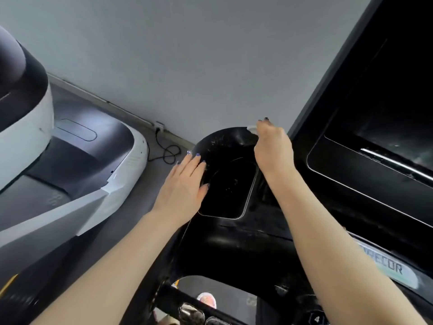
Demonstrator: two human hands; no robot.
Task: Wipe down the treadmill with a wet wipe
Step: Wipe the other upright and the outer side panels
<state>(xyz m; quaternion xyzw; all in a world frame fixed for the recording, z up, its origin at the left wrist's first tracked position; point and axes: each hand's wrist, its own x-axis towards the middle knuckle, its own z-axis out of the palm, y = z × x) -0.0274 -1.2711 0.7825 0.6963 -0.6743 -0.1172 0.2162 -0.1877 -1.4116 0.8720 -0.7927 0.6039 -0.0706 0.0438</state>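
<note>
1. Nearest the camera, both bare forearms reach forward over the black treadmill console (234, 249). A handlebar crosses the bottom edge, and a pale brand label (391, 269) sits low on the right.

2. A little further out, the left hand (185, 184) lies flat on the left rim of a recessed tray pocket (228, 188) in the console. Its fingers (194, 164) are straight and slightly spread, holding nothing; it looks to be steadying the body rather than cleaning.

3. Beyond the pocket, the right hand (273, 148) works at the far upper edge of the console's rounded left wing. Its fingers are curled downward, and a small pale scrap, most likely the wet wipe (252, 129), shows just at the knuckles. The wipe is mostly hidden by the hand, so how it is folded cannot be told.

4. Step in hand, as I judge it: wiping the top rim of the console wing, with dusty specks visible on the black plastic just left of that hand.

5. The next move probably calls for dragging the wipe along the curved rim toward the left hand, then down into the pocket, keeping firm pressure so the specks lift instead of smearing. The left hand would need to shift off the rim.

6. To the right, the dark display screen (384, 127) shows streaks and appears not yet wiped.

7. Farthest off, a neighbouring white machine (28, 141) stands at left, a black cable (167, 151) lies on the floor, and a grey wall (187, 55) rises behind.
</note>
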